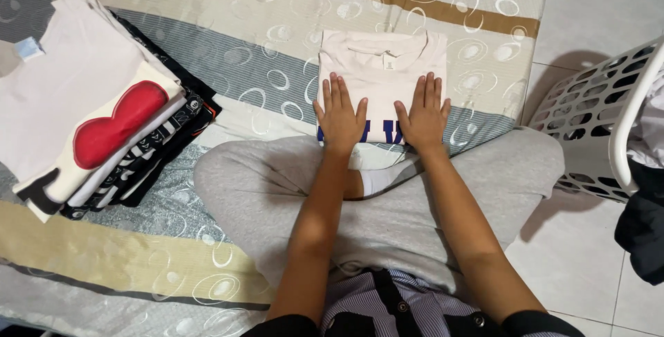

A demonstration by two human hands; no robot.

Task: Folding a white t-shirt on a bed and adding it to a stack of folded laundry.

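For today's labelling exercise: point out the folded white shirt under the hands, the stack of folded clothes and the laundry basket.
folded white shirt (382, 67), head view, upper chest panel.
stack of folded clothes (76, 88), head view, top garment.
laundry basket (595, 102), head view, perforated side wall.

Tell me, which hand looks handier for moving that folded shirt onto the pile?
Probably the left hand. Both hands lie flat on the shirt, but the pile sits on the left, so the right hand would have to cross over.
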